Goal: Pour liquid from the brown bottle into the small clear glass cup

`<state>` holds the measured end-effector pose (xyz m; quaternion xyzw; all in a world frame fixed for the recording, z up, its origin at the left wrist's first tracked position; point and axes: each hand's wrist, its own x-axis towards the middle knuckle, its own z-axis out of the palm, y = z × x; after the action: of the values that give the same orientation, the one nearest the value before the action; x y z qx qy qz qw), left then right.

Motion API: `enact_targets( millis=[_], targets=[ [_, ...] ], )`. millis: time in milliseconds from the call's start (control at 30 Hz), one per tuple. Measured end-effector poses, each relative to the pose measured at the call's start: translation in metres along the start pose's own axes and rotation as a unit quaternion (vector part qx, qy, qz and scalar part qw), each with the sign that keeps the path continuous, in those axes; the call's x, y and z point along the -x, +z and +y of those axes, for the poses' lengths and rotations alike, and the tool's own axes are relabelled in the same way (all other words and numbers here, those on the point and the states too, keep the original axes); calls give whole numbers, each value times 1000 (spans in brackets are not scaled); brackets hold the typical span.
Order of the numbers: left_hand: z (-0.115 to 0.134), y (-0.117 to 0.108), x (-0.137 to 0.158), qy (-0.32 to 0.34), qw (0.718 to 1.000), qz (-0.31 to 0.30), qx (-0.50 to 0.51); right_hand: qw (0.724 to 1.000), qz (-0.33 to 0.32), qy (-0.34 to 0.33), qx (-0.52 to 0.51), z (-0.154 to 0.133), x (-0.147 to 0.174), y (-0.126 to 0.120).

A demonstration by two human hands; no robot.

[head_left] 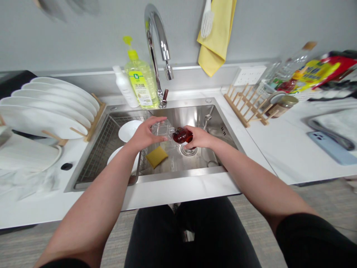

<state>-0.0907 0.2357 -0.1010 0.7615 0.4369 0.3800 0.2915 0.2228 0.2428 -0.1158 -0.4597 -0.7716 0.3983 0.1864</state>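
Observation:
Over the sink point(195, 172), my left hand point(143, 133) grips a clear, square-sided container point(161, 128), thumb and fingers on opposite sides. My right hand point(200, 137) is closed around a small bottle of dark red liquid point(181, 135), tipped on its side. The bottle's narrow end points left and meets or overlaps the clear container's right side; whether they touch I cannot tell. Below my hands a yellow sponge point(156, 157) lies on the sink floor near the drain point(188, 150). Two white dishes, the upper a bowl or plate point(128, 130), sit in the wire basket point(96, 156) to the left.
A tall faucet point(154, 41) arches behind my hands, beside a yellow-green dish soap bottle point(141, 83) and a white bottle point(125, 87). White plates point(47, 111) stand racked at left. On the right are a wooden rack point(248, 106), a jar point(283, 106) and a blue phone point(331, 147).

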Motion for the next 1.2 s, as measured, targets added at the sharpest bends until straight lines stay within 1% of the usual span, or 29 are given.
enact_targets(
  millis=[500,667,1200],
  targets=[
    [-1,0,0,7,1000,2,4,1000,0,5,5,-1,0,0],
    [1,0,0,6,1000,-2,-2,1000,-3,-5,1,1,0,0],
    [6,-2,1,8,1000,1,-10,1000,-3,3,1,-2,1,-1]
  ],
)
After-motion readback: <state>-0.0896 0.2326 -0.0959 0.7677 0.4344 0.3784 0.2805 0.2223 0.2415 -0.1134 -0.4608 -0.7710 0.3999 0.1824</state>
